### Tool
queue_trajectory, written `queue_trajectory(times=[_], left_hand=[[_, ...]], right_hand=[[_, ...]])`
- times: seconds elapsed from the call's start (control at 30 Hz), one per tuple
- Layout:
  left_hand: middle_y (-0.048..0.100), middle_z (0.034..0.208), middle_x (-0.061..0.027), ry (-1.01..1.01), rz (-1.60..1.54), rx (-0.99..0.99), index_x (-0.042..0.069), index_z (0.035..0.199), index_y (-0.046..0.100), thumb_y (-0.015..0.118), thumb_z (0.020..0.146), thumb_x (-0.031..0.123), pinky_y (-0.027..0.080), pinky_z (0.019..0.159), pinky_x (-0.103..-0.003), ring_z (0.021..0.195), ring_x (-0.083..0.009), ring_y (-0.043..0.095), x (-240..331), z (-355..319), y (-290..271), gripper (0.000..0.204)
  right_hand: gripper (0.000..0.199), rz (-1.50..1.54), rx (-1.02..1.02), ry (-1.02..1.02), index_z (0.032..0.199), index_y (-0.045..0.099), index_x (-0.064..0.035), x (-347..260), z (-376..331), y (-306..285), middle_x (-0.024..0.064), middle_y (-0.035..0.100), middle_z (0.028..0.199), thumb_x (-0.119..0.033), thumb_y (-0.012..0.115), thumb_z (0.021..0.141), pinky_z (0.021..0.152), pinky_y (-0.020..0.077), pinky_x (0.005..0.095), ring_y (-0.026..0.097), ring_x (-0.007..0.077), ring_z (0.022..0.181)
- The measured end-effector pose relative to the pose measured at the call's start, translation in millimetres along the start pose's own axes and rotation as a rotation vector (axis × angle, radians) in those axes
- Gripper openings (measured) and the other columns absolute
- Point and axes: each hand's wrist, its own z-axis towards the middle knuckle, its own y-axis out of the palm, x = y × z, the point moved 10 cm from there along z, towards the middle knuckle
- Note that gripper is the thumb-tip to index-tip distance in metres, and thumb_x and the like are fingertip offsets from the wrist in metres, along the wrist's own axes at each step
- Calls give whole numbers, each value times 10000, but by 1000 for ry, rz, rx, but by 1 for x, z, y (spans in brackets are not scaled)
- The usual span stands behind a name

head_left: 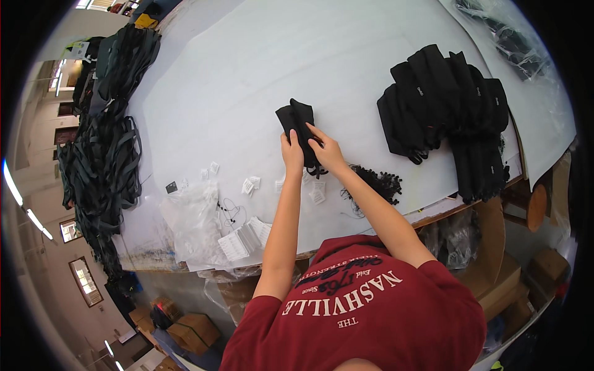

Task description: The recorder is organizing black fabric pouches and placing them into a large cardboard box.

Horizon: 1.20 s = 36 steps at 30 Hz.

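A black fabric pouch (pixel 296 116), folded lengthwise, is held over the white table in front of me. My left hand (pixel 292 153) wraps its left side, with the thumb lying along the cloth. Against its right side, my right hand (pixel 326 150) grips with the fingers on the upper face. Dark cords or a loop hang from its near end, between my wrists. Several small white packets (pixel 317 193) lie by my forearms. Right of my right forearm is a heap of black tag strings (pixel 378 184).
Similar black pouches (pixel 433 93) are piled on the right. Stacked white tags (pixel 240 242) and a clear plastic bag (pixel 195 216) lie near the front edge. Dark straps (pixel 102 161) hang in bundles over the left edge. Cardboard boxes (pixel 193 332) stand below, and plastic-wrapped goods (pixel 510 43) sit far right.
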Motion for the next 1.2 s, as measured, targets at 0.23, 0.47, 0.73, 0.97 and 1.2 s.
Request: queue_trajectory(times=[0.23, 0.47, 0.73, 0.97, 1.2], left_hand=[[440, 1298, -229, 92, 117, 121, 39, 1336, 366, 470, 929, 361, 375, 964, -372, 1189, -335, 459, 12, -9, -32, 529], [128, 1446, -302, 496, 600, 83, 249, 1403, 315, 540, 884, 359, 290, 1041, -461, 1315, -455, 226, 49, -17, -16, 577], [9, 1483, -230, 399, 783, 3, 287, 1415, 280, 560, 864, 355, 346, 1009, -477, 1286, -463, 272, 39, -10, 2, 622], [2, 1477, -245, 425, 787, -20, 288, 1421, 261, 575, 853, 321, 360, 1000, -473, 1295, -460, 257, 40, -8, 0, 650], [-12, 1476, -245, 375, 814, -64, 289, 1426, 247, 604, 826, 308, 377, 988, -465, 1291, -469, 257, 41, -11, 5, 698]], right_hand=[[495, -157, -77, -46, 1346, 437, -123, 12, 3, 24, 136, 496, 1316, -217, 545, 873, 974, 385, 341, 497, 246, 1165], [349, -258, -187, 47, 1130, 616, -111, -41, -71, -64, 135, 602, 1148, -245, 596, 808, 895, 439, 330, 574, 257, 1034], [710, -1129, 1137, -82, 1318, 404, -192, -89, -251, -341, 186, 346, 1317, -138, 695, 673, 1029, 264, 480, 301, 382, 1231], [588, -1307, 774, -56, 1182, 479, -187, -56, -232, -371, 155, 441, 1148, -166, 713, 643, 950, 337, 443, 414, 343, 1119], [273, -1295, 717, -69, 924, 533, -100, -90, -243, -347, 87, 486, 875, -147, 655, 685, 762, 399, 392, 511, 272, 847]])
